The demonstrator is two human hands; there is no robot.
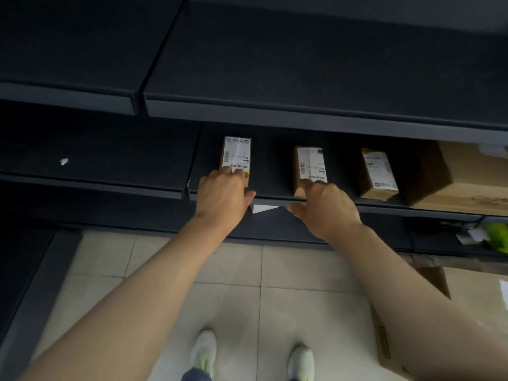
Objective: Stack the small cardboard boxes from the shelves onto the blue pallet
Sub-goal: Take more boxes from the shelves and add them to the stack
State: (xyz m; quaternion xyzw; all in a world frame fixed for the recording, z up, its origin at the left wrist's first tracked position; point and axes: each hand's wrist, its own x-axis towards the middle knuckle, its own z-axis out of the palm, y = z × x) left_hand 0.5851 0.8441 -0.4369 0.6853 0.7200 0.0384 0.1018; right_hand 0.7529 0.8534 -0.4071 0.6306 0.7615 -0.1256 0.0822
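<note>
Head view: left hand (222,193) lays loose fingers over the near end of one small box (237,154), right hand (327,210), spread wide, touches the neighbouring box (310,166); a one-sided pull could tip either off the shelf (272,166) edge.

Dark shelf (275,160), three small boxes (310,166), large carton (467,180)

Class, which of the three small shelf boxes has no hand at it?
The rightmost small box, beside the big carton; left hand and right hand reach the others.
</note>
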